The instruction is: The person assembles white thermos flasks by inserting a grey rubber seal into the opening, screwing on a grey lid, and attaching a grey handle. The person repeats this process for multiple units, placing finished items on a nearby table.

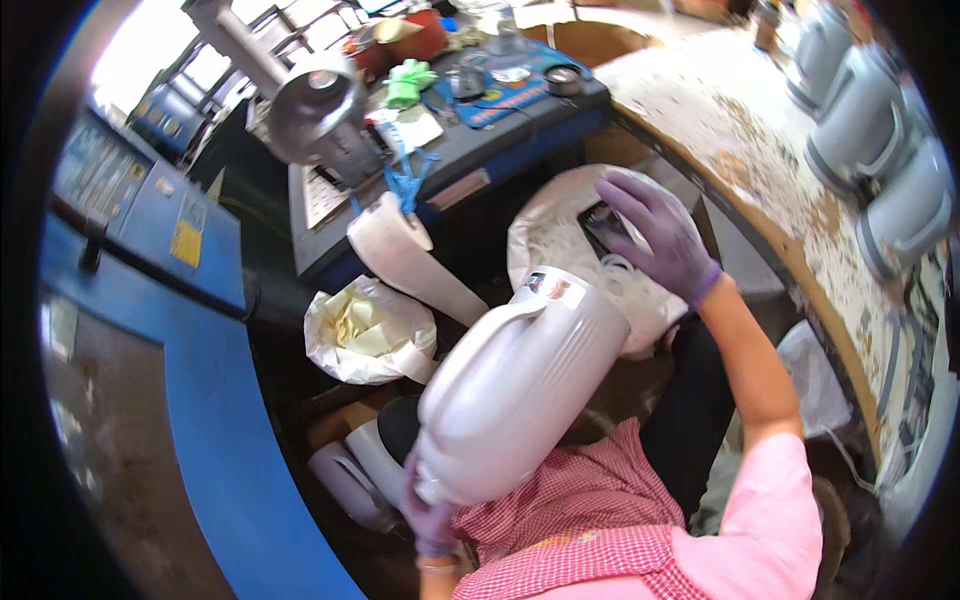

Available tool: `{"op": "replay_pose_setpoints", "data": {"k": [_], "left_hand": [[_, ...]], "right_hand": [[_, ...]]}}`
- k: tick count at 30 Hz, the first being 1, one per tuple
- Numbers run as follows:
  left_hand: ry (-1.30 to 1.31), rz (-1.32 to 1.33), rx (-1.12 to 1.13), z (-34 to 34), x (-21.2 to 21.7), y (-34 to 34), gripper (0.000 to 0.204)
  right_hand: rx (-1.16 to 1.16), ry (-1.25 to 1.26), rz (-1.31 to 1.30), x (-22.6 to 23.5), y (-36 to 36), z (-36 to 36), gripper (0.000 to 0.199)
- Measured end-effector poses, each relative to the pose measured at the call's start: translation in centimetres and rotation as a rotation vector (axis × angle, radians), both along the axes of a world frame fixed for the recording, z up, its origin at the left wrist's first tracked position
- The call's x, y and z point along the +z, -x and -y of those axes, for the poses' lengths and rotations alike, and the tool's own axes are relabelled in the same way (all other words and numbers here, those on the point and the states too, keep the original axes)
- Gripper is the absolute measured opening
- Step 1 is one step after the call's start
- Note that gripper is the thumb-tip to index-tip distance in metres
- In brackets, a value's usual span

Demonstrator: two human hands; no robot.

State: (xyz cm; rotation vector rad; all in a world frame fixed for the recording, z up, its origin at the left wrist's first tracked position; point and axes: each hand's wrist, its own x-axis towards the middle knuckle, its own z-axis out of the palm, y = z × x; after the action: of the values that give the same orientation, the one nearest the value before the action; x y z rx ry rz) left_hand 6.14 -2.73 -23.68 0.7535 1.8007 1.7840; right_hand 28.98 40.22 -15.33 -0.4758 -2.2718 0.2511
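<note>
Holding the pale grey jug at its lower end, my left grip, gloved in purple, is clamped on it near the bottom of the view. The jug lies tilted over the checked apron, its labelled end pointing up and to the right, its long handle along the upper left side. My right grip, in a matching glove, is over the large white bag, fingers and thumb apart; beside them is a dark flat thing, and I cannot tell whether they touch it. White rings fill that bag, and the jug's labelled end overlaps its near edge from where I look. To the left I see a white roll with its strip trailing down toward the jug, and below that a smaller bag of pale yellow scraps. Two more pale pieces, one a jug with a handle, lie low beside my left grip. Ahead of me, the dark bench carries a green cloth, a blue mat and a round metal machine part. On the worn white bench to the right, several blue-grey jugs are grouped together. A blue cabinet takes up the left side.
</note>
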Motion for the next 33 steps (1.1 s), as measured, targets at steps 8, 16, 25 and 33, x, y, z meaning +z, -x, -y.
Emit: {"op": "replay_pose_setpoints", "data": {"k": [8, 16, 25, 33], "left_hand": [[-0.161, -0.136, -0.188, -7.0, 15.4, 10.1, 0.058], [0.116, -0.674, 0.22, -33.7, 17.7, 31.7, 0.095], [-0.551, 0.128, 0.177, -38.7, 17.3, 36.1, 0.025], [-0.761, 0.109, -0.13, -17.2, 9.6, 22.9, 0.031]], "right_hand": [[0.182, -0.261, 0.013, 4.3, -2.8, 8.0, 0.032], [-0.064, 0.457, -0.443, 3.2, 1.2, -1.2, 0.026], [0.051, 0.922, -0.654, 13.2, 19.6, -10.7, 0.042], [-0.166, 0.39, -0.294, 12.9, 40.0, -17.9, 0.032]]}}
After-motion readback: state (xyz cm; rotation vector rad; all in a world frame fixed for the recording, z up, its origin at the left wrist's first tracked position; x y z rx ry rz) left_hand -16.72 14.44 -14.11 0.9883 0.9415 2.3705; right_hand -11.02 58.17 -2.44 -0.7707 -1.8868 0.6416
